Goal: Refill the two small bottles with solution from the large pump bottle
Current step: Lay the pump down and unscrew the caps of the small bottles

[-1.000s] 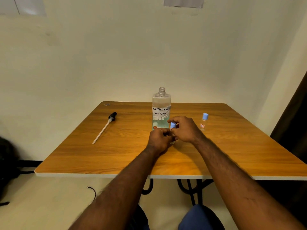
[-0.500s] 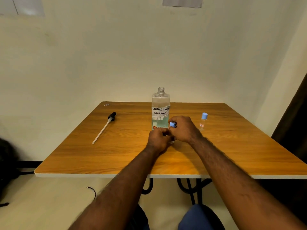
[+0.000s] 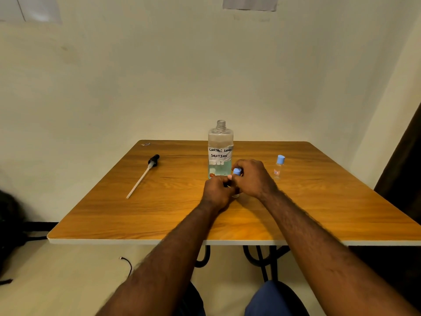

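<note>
Blue cap (image 3: 237,171) in pinch grip of right hand (image 3: 254,179), small bottle (image 3: 235,195) in curled grip of left hand (image 3: 216,190), as before.

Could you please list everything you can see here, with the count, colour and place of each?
large bottle: one, clear, neck open, handwritten solution label, table centre
pump with dip tube: one, black and white, lying on the table's left
held small bottle: one, blue cap, between both hands
standing small bottle: one, clear, blue cap, table right
table: one, brown wood
paper: one, grey, high on the wall
cable: one, dark, on the floor
left hand: grips the held small bottle
right hand: pinches its cap
</note>
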